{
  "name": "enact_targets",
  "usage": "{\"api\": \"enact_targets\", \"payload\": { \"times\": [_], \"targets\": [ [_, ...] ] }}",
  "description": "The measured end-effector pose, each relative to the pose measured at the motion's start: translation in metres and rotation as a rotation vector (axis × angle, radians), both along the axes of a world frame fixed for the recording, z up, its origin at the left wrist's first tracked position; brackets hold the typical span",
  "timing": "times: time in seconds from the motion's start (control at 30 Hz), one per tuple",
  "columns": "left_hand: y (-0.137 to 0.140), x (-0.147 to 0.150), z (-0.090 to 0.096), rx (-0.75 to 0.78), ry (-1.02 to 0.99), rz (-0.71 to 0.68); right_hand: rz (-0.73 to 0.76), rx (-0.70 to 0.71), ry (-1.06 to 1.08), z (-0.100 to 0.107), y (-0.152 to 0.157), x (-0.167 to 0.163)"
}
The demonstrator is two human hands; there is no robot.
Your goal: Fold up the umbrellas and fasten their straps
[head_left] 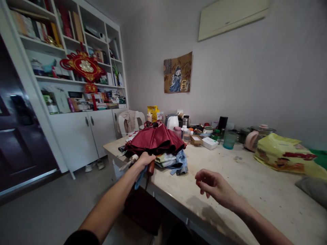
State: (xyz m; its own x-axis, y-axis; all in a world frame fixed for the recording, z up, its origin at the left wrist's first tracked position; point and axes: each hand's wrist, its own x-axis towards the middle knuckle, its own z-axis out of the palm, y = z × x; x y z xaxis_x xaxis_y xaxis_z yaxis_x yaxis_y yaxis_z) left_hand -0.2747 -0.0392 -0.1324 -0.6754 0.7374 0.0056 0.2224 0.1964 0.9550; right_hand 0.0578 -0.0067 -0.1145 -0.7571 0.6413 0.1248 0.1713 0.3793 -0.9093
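Umbrella canopy (153,137), smooth cloth with a satin sheen, near the left corner of the surface (230,166); its handle (151,167), glossy, wood-like, at the near edge. Bag (278,153), crinkled shiny plastic, and box (196,140), matt cardboard, toward the back edge.

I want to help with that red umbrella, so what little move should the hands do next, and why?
Perhaps bring the right hand over to the loose folds of the red umbrella: the left hand seems to grip it near the brown handle, while the right, half-curled and seemingly empty, hangs apart over the table.
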Motion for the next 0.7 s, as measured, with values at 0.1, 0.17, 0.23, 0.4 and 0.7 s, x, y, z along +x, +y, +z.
{"api": "enact_targets", "payload": {
  "times": [0.1, 0.17, 0.23, 0.4, 0.7],
  "targets": [
    [-0.004, 0.000, 0.034, 0.182, -0.198, -0.095, 0.005, -0.046, -0.022, -0.001, -0.003, 0.006],
    [-0.006, 0.005, 0.061, 0.339, -0.301, -0.148, 0.004, -0.068, -0.031, 0.000, -0.004, 0.012],
    [-0.006, 0.015, 0.086, 0.482, -0.370, -0.188, 0.006, -0.081, -0.033, 0.000, -0.003, 0.018],
    [0.008, 0.060, 0.146, 0.748, -0.364, -0.402, 0.028, -0.095, -0.007, 0.005, 0.002, 0.024],
    [0.015, 0.165, 0.221, 0.433, -0.433, -0.730, -0.123, -0.009, 0.196, 0.043, 0.007, 0.035]
  ]
}}
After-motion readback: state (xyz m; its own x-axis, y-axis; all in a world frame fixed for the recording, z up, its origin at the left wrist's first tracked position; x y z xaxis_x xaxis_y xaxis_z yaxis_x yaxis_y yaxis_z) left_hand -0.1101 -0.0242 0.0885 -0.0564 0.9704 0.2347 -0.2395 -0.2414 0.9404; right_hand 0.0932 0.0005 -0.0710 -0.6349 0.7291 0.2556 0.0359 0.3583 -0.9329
